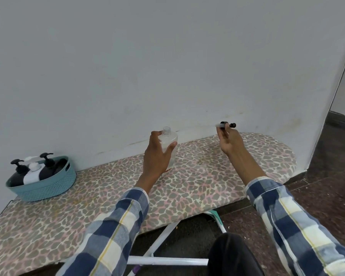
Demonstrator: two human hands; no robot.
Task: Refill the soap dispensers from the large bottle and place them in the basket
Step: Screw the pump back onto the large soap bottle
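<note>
The left hand (157, 154) is gripping a clear bottle (169, 145), hiding much of its near side; its threaded neck is standing uncapped. To the right, the right hand (230, 141) is pinching a black pump (226, 125) whose tube is blurring into the pale wall (167, 56). A leopard-print ironing board (187, 182) is carrying a teal basket (46, 185) of dispensers (33, 169) far left.

Clear plastic bottle (168, 145); ribbed teal basket (46, 183) (plastic); patterned cloth board cover (197, 186).

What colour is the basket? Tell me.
Teal basket, with a ribbed woven-look wall; the head view shows it.
</note>
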